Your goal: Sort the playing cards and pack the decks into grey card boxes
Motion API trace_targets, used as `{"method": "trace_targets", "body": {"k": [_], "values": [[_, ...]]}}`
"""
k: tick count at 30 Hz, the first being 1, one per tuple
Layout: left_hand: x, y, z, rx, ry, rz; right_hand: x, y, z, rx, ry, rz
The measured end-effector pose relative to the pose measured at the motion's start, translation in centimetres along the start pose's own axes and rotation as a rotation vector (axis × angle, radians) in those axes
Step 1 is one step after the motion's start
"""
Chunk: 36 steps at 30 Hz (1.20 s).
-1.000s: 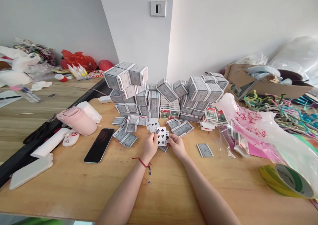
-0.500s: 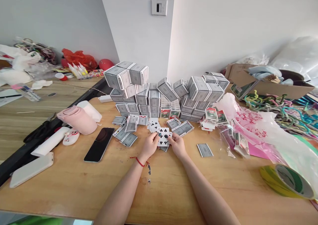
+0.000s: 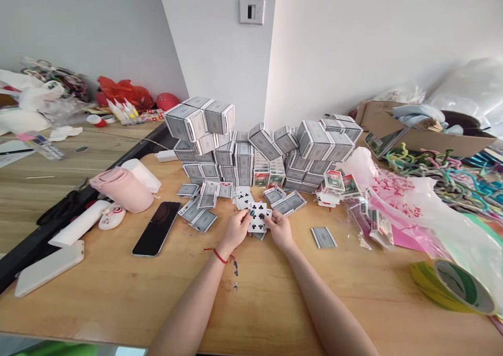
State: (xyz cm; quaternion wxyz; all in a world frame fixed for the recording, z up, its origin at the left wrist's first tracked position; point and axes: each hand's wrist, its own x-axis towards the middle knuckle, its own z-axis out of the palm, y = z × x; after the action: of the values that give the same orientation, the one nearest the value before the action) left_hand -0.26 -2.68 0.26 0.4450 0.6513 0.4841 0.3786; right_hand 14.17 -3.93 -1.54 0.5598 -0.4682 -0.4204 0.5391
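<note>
My left hand (image 3: 238, 228) pinches the left edge of a playing card, a six of clubs (image 3: 257, 224), thumb on its face. From the other side my right hand (image 3: 280, 229) grips the same card, and a second card's corner marked 7 peeks out there. Just behind lie loose face-up cards (image 3: 243, 195). Folded card pieces with grey patterned backs rest to the left (image 3: 199, 215) and right (image 3: 290, 203). Farther back, many box-shaped blocks made of cards (image 3: 244, 162) are stacked into a structure against the wall.
A black phone (image 3: 157, 228), a pink bottle (image 3: 123, 189) and a white power bank (image 3: 50, 268) lie left. One face-down card (image 3: 324, 237), a tape roll (image 3: 454, 286), card boxes (image 3: 334, 181) and plastic wrap (image 3: 396, 180) are on the right. A cardboard box (image 3: 444, 142) stands behind.
Almost nothing differs. Both hands keep their hold on the cards, with only a very slight shift of the fingers and the view.
</note>
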Motion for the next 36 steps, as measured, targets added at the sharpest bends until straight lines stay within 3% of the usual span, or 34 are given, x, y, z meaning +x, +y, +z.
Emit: {"method": "trace_targets", "body": {"k": [10,18,24,28,36], "values": [[0.1,-0.4,0.1,0.086,-0.010,0.045,0.2,0.6,-0.3,-0.077,0.021,-0.001],[0.3,-0.9,0.1,0.381,0.163,0.169,0.6,1.0,-0.5,-0.080,-0.063,-0.028],[-0.1,-0.6,0.1,0.562,0.222,0.243,0.5,0.7,-0.5,-0.057,-0.106,-0.042],[-0.5,-0.4,0.3,0.660,0.213,0.312,0.1,0.8,-0.4,-0.155,-0.037,-0.110],[-0.9,-0.1,1.0,0.683,0.135,0.419,-1.2,1.0,0.5,-0.660,0.270,-0.321]]}}
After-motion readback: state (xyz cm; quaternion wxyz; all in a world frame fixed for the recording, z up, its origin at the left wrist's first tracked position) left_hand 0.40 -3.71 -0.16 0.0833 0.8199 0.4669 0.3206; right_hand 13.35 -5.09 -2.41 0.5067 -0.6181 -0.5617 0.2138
